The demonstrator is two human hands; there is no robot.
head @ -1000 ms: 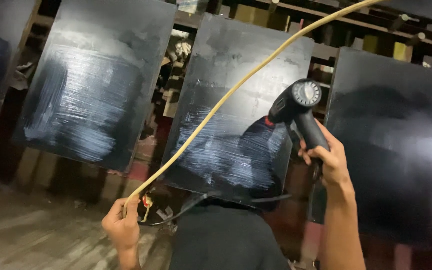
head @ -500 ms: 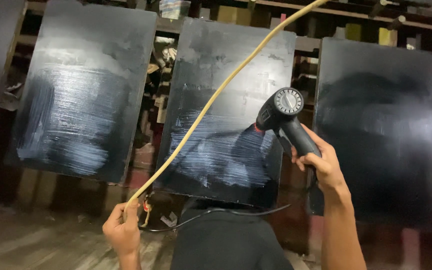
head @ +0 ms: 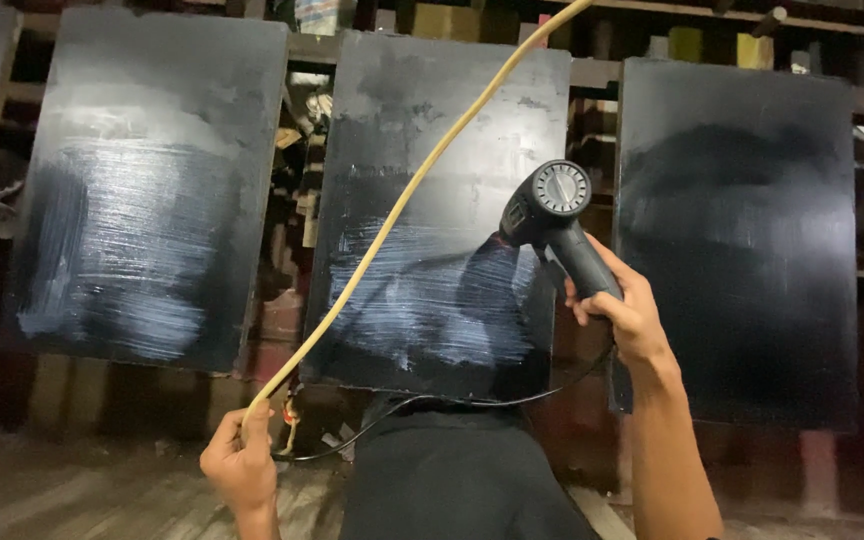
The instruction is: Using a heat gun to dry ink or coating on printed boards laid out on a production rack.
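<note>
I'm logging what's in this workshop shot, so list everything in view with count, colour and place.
Panels: three full ones, black with whitish smears, leaning upright against shelving; a fourth dark edge at far left.
Heat gun: one, black, aimed at the middle panel.
Hose: one, yellowish, running from lower left to top centre.
Cable: one, black, thin, hanging below the heat gun.
Shelving: wooden, cluttered, behind the panels.
Floor: worn planks, bottom.
Left hand: holds the hose end.
Right hand: holds the heat gun.
</note>
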